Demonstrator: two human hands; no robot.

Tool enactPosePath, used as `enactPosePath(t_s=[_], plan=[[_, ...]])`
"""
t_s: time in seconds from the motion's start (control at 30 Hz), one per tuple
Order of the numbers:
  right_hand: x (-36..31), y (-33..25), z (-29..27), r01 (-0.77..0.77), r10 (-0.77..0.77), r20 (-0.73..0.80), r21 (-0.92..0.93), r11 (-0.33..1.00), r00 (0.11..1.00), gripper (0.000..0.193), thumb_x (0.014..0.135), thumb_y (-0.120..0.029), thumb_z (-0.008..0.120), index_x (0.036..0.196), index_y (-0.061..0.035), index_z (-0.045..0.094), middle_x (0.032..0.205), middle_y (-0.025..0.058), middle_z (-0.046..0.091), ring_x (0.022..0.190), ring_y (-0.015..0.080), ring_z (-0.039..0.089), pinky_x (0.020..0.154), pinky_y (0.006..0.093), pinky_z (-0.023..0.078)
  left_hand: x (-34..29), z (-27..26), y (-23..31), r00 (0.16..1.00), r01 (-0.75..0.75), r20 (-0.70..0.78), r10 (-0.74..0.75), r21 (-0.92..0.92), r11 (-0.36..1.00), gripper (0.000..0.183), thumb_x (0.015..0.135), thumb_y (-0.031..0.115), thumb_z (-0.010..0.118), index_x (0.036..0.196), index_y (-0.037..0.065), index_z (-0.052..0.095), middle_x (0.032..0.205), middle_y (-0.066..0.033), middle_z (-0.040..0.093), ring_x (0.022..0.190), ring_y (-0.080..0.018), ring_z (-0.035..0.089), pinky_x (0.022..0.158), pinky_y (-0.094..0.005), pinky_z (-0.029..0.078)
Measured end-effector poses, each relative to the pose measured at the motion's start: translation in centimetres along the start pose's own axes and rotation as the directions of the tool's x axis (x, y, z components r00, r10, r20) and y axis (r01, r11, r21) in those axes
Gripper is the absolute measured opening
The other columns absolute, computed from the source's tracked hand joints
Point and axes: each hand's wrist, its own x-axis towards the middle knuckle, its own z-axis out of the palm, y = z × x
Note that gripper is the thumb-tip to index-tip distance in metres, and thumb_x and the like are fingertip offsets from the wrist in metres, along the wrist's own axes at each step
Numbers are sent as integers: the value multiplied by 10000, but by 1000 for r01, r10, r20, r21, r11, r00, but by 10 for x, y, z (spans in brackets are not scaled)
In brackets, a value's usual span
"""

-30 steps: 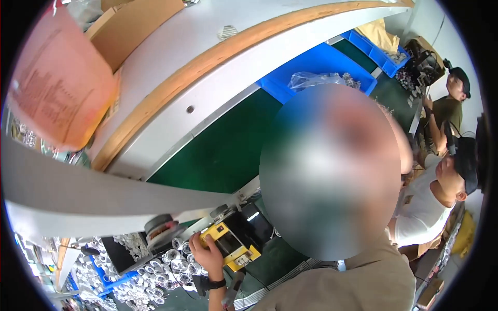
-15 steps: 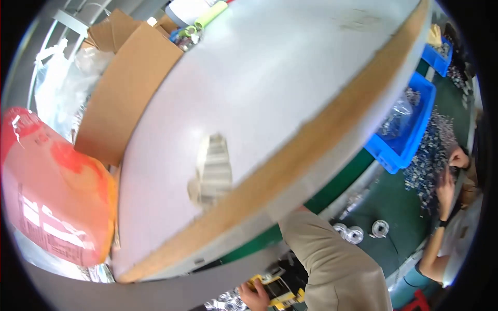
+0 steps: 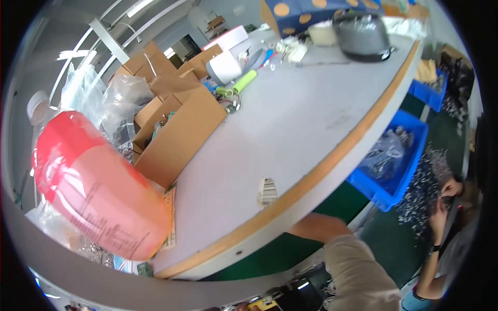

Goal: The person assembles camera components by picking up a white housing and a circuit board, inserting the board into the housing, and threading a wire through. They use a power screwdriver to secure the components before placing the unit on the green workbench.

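Found neither own hand anywhere in frame, so could not tell whether released, clenched or grasping. Located the yellow tool (image 3: 254,306) at the bottom edge, centre, mostly cut off below the grey shelf (image 3: 290,129). Judged the main risk as a topple: saw the red-and-pink bottle (image 3: 96,186) with a white cap lying tilted at the left of the frame, close to the shelf's wood-edged lip (image 3: 332,166), where a knock could have rolled it down toward the co-worker's beige sleeve (image 3: 358,269) at lower centre. Judged a second risk in the small white striped tag (image 3: 267,191) lying loose just inside the lip at centre, liable to slide off. Recorded open brown cardboard boxes (image 3: 179,129) at centre left, with clear plastic bags (image 3: 116,98) behind them. Recorded a green cylinder (image 3: 244,82) and a white round container (image 3: 225,67) at upper centre, a blue box with orange dots (image 3: 311,10) and a grey pot (image 3: 361,35) at the top. Recorded blue bins (image 3: 399,171) of small metal parts at the right, under the shelf, with another person's hand (image 3: 438,223) beside them.
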Motion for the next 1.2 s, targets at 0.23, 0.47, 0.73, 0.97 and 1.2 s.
enactPosePath(t_s=[0.23,0.47,0.73,0.97,1.2], plan=[[-142,-298,-380,312,-271,911,172,934,309,310,908,-333,550,974,-35,606,894,153,644,831,340,633,671,466,511,0,-1,15,982,-188,-39,185,-108,976,482,930,417,459,1243,55,515,1239,-243,506,1046,-437,543,891,-489,458],[48,-304,-513,40,-359,-360,-656,754,861,196,763,-136,601,946,-113,668,863,88,684,826,305,649,685,418,513,-6,-7,22,941,-281,-249,230,-191,941,357,899,287,547,1127,15,591,1070,-261,586,903,-459,567,781,-492,469],[127,-187,-471,-112,224,-7,-879,464,975,523,575,-56,712,1064,-238,692,967,104,697,928,292,655,769,403,524,-17,9,7,960,-167,-254,117,-185,969,369,902,396,527,1111,112,634,1102,-162,620,914,-404,602,770,-491,487],[17,-342,-517,95,-770,-402,-856,508,495,405,674,-264,741,1041,-128,639,965,144,669,906,354,604,757,450,487,-2,1,8,886,-402,-339,318,-217,890,255,835,174,600,1016,-4,581,964,-221,557,879,-427,546,756,-494,449],[-213,-367,-488,400,-372,232,-84,913,899,501,626,-278,850,1015,-34,649,957,138,682,704,210,654,547,268,471,2,-1,20,905,-390,-280,322,-239,889,304,873,166,572,1095,-40,559,1117,-251,541,1008,-437,534,861,-473,443]])
